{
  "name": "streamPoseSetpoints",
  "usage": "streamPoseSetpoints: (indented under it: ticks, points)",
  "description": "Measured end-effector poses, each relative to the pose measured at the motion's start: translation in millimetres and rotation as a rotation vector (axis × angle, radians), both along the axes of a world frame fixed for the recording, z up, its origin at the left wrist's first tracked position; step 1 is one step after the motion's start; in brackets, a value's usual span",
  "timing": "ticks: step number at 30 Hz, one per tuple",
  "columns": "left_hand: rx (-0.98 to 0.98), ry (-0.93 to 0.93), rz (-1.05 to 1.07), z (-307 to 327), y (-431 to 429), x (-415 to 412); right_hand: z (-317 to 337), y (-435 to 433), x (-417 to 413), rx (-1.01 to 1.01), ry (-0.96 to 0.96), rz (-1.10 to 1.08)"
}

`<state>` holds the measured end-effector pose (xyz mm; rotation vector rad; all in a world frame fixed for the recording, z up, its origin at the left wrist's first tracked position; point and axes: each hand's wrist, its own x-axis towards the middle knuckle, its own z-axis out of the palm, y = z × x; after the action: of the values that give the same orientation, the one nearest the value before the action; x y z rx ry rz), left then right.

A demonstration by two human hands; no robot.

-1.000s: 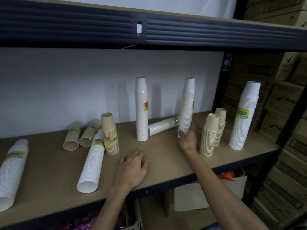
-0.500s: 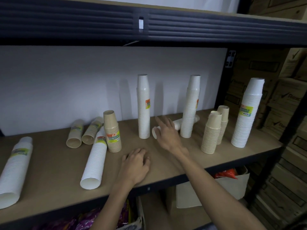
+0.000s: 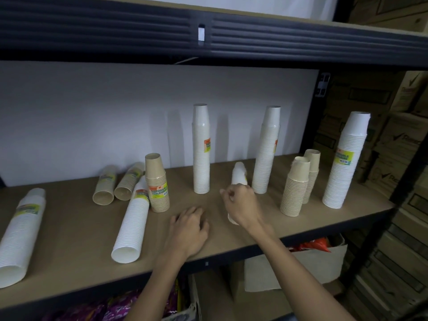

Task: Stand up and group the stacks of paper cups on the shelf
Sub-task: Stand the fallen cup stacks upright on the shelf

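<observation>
Head view: my right hand [image 3: 240, 205] is clamped on the fallen white stack [image 3: 239, 176]; left hand [image 3: 188, 227] rests loose on the shelf [image 3: 69, 239]. Next: tip it upright, likely between flanking stacks.

The left hand [image 3: 188, 229] lay palm down, fingers [image 3: 196, 212] spread and loosely curled. The right hand [image 3: 240, 205] reached farther forward, fingers [image 3: 228, 193] curled closed in a grasp, forearm extended.

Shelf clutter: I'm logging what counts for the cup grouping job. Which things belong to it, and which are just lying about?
Job:
shelf
white stacks
brown stacks
white stack in right hand
left hand

Lying about:
cardboard boxes
white bag
purple packets
</observation>
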<state>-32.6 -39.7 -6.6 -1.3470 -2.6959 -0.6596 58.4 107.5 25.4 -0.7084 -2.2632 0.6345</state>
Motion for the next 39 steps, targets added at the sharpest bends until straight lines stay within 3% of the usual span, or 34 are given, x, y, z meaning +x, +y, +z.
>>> streamPoseSetpoints:
  ticks: [3, 7, 10, 14, 21, 32, 36, 39]
  points:
    - [-0.004, -0.002, -0.001, 0, 0, 0, 8, -9, 15, -0.017, 0.016, -0.143]
    - [0.023, -0.017, 0.002, 2, -2, 4, 28, 0, 28, -0.353, -0.456, -0.245]
    - [0.033, -0.021, -0.010, 2, -4, 6, 46, 10, 35, -0.512, -0.540, -0.141]
    - [0.032, -0.017, -0.020, 2, -4, 6, 53, 16, 39, -0.557, -0.374, 0.017]
    - [-0.059, -0.046, -0.036, -2, -3, 3, 28, 15, 8, -0.395, 0.200, 0.050]
    - [0.045, -0.024, 0.002, 5, -9, 14, -15, 32, -4, -0.483, 0.159, 0.072]
    - [0.093, 0.021, 0.070, 16, -21, 27, -18, -1, 13, -0.420, 0.221, -0.136]
    - [0.198, 0.142, 0.076, 16, -36, 36, -18, -42, 31, -0.361, 0.286, -0.099]
